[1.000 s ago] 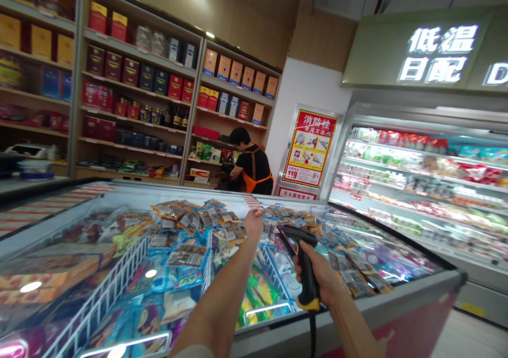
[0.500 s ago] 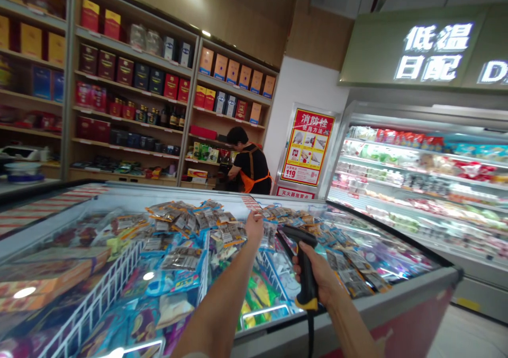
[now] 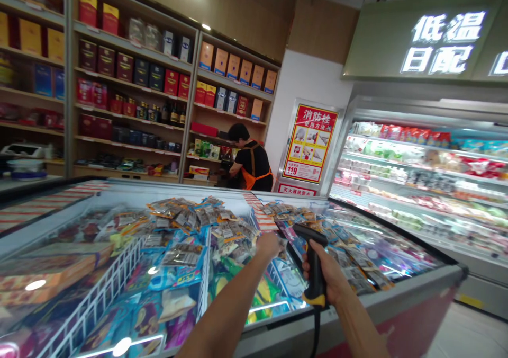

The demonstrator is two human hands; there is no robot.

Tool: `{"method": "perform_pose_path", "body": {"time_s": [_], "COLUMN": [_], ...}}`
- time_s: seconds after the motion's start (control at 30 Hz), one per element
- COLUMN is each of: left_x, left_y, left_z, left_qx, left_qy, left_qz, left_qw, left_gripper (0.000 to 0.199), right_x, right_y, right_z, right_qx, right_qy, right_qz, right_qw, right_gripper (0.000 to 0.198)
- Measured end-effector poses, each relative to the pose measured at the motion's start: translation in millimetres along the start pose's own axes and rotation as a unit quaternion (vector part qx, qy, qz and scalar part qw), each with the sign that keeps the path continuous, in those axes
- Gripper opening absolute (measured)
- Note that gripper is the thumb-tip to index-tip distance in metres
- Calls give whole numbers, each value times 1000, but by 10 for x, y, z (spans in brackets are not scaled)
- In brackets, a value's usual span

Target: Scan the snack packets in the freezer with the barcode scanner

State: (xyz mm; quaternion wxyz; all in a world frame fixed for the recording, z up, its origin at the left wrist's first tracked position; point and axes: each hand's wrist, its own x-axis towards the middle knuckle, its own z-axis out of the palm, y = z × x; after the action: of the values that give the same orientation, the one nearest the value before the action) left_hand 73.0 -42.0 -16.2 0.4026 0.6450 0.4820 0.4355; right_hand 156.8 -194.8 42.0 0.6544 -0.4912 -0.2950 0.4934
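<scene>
A black-and-yellow barcode scanner [image 3: 315, 276] is gripped in my right hand [image 3: 331, 273], its head tilted toward the packets and its cable hanging down. My left hand [image 3: 269, 244] reaches into the freezer, just left of the scanner's head. Its fingers curl closed and are mostly hidden, so I cannot make out what they hold. Around it lie many small grey-and-orange snack packets [image 3: 230, 230], heaped over the bagged goods. Green and yellow bags [image 3: 260, 294] sit in a wire basket below the left forearm.
White wire dividers [image 3: 99, 294] split the chest freezer, whose grey front rim [image 3: 420, 289] runs in front of me. Behind it a person in an orange apron [image 3: 254, 162] bends at shelves [image 3: 130, 114] of boxes. A lit refrigerated display [image 3: 420, 178] stands at the right.
My left hand has moved down and slightly right, closer to the packets and scanner. The scanner in my right hand has shifted slightly right. The view has tilted a little.
</scene>
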Motion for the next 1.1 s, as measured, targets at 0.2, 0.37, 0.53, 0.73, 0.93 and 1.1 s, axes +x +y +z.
{"method": "perform_pose_path", "body": {"time_s": [0.2,0.37,0.53,0.73,0.93,1.1], "left_x": [121,153,169,186,199,237], "left_y": [81,159,230,264,262,190], "left_z": [-91,-271,-341,-367,-391,-467], "left_qx": [-39,-80,-102,-118,-104,-65], "left_qy": [-56,-69,-56,-46,-27,41], "left_qz": [19,69,91,94,85,54], "left_qw": [997,992,989,987,991,996], "left_gripper": [27,27,26,25,26,29], "right_x": [-69,-122,-179,-230,-249,-201], "right_y": [-99,-168,-156,-160,-195,-174], "right_z": [33,127,253,328,322,248], "right_qx": [20,31,13,3,16,22], "right_qy": [-28,-52,-57,-48,-63,-53], "right_qz": [6,5,4,-7,-2,-5], "right_qw": [999,998,998,999,998,998], "right_gripper": [23,23,24,23,24,24]}}
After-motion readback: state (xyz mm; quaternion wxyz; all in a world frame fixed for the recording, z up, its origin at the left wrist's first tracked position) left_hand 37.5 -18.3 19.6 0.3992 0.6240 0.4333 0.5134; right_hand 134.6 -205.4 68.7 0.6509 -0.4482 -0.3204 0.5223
